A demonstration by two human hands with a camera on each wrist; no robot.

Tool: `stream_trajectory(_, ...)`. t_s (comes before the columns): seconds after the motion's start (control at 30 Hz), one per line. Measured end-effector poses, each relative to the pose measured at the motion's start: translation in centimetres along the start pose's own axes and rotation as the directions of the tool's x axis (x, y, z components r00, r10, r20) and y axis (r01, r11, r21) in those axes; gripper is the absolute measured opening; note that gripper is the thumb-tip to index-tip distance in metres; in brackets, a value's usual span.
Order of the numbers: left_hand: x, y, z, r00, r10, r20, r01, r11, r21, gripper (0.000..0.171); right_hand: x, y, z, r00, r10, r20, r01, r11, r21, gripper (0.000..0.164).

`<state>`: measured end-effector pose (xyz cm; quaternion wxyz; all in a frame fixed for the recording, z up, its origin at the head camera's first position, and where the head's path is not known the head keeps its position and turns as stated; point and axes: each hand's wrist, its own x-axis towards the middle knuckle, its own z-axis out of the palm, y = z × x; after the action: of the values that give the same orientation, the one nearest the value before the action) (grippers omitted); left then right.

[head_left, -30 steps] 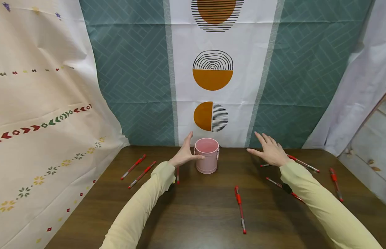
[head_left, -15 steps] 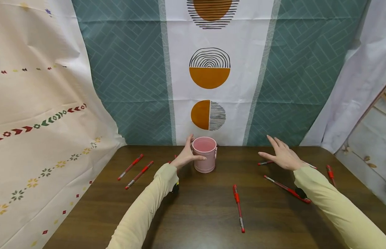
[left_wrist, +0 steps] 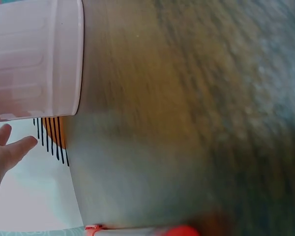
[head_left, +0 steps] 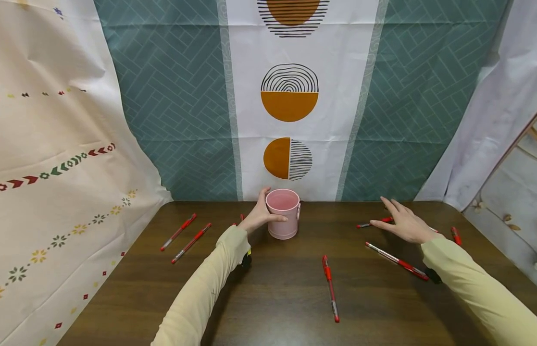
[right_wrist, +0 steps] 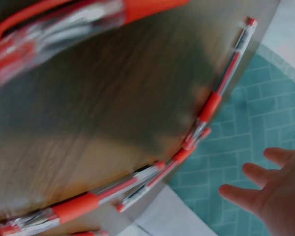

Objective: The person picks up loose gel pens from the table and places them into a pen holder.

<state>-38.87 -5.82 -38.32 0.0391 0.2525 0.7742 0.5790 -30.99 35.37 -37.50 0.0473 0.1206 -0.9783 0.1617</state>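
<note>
Pink bucket (head_left: 283, 226) upright on the bench (head_left: 285, 283), back centre, close to the hanging cloth (head_left: 348, 57). Left hand (head_left: 258, 215) has it from the side, thumb across the near wall, fingers round the far side – reads as a light steadying hold, not a hard squeeze. Right hand (head_left: 405, 226) has nothing in it: fingers spread and extended, thumb apart, over the far-right pens. Far pen (head_left: 363, 226) lies right by the thumb in the head view; the angled pen (head_left: 395, 259) is nearer the body. Risks: right wrist view is blurry and the pens there line up end to end, so can't say if they touch or just overlap by angle – if they do touch, a pinch on one could drag or roll its neighbour. Black wrist unit (head_left: 433, 275) looks close to the angled pen's red end, so dropping the wrist could knock it. Pens are slim and round, likely to roll off a fingertip if the pinch lands off-centre. Bucket side: a sideways shove from the left palm could tip or slide it, given so light a hold.
</note>
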Motion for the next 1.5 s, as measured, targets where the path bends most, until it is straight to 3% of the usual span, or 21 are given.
stream_trajectory(0.13, 0.7, -1.4, 0.1, 0.999, -0.001, -0.037, 0.001, 1.000, 0.022, 0.108, -0.2, 0.8, 0.1, 1.000, -0.015, 0.005, 0.015, 1.000, 0.001, 0.089)
stream_trajectory(0.33, 1.1, -1.9, 0.3, 0.998, 0.021, -0.062, -0.020, 1.000, 0.011, 0.102, 0.0, 1.6, 0.6, 0.999, -0.030, 0.012, 0.030, 0.999, -0.039, 0.088)
stream_trajectory(0.73, 0.9, -1.6, 0.4, 0.997, 0.055, -0.048, -0.054, 0.998, 0.024, 0.084, 1.1, 1.8, 1.6, 0.998, -0.065, 0.018, 0.066, 0.993, -0.097, 0.087)
stream_trajectory(0.9, -0.1, 0.3, 0.4, 0.999, 0.039, 0.003, -0.039, 0.999, 0.003, 0.083, 1.5, 1.7, 2.1, 0.996, -0.086, 0.036, 0.089, 0.990, -0.113, 0.084)
stream_trajectory(1.0, -0.3, 0.2, 0.7, 0.999, 0.034, -0.016, -0.033, 0.999, 0.038, 0.081, 1.8, 2.0, 2.5, 0.994, -0.099, 0.043, 0.103, 0.988, -0.119, 0.083)
stream_trajectory(1.2, 0.1, -1.4, 1.2, 0.997, 0.054, -0.054, -0.050, 0.996, 0.072, 0.086, 2.3, 2.1, 3.0, 0.991, -0.119, 0.056, 0.125, 0.986, -0.110, 0.078)
stream_trajectory(1.37, -0.2, -1.4, 1.6, 0.996, 0.072, -0.052, -0.068, 0.996, 0.060, 0.087, 2.4, 2.1, 3.2, 0.991, -0.119, 0.066, 0.125, 0.987, -0.098, 0.074)
stream_trajectory(1.5, -0.9, -0.3, 1.7, 0.998, 0.035, -0.048, -0.033, 0.999, 0.041, 0.086, 2.4, 2.2, 3.3, 0.991, -0.110, 0.074, 0.116, 0.990, -0.085, 0.073)
